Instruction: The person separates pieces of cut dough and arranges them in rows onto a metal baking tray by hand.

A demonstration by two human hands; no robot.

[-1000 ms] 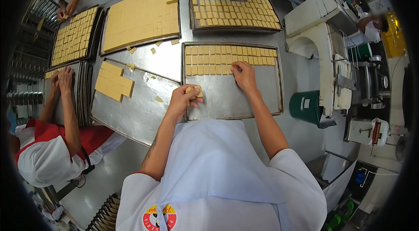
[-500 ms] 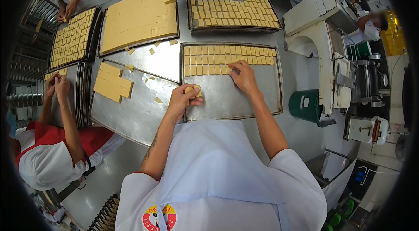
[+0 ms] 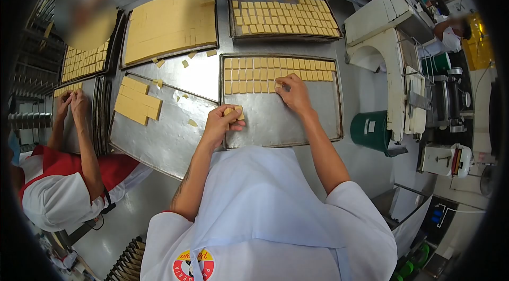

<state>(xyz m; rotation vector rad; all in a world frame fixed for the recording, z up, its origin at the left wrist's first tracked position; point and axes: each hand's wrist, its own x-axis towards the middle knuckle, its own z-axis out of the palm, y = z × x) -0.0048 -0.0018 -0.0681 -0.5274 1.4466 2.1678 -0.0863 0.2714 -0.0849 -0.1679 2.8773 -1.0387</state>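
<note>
A metal baking tray (image 3: 297, 127) lies in front of me, its far part covered by rows of small yellow dough pieces (image 3: 257, 74). My right hand (image 3: 295, 95) is over the tray, thumb and fingers pinched on a dough piece (image 3: 278, 85) at the right end of the nearest row. Over the tray's left edge, my left hand (image 3: 220, 123) is closed around a few dough pieces (image 3: 239, 112), partly hidden by its fingers.
To the left, a tray (image 3: 154, 137) carries dough slabs (image 3: 139, 101) and scraps. Beyond it sits a large cut dough sheet (image 3: 169, 26). Co-workers' hands work at a far tray (image 3: 286, 37) and at left-hand trays. A green bucket (image 3: 369, 130) stands right, beside a white machine (image 3: 379, 53).
My hands stay almost where they were, with the right fingers still at the end of the nearest row. At the upper left, a co-worker has leaned in over their tray.
</note>
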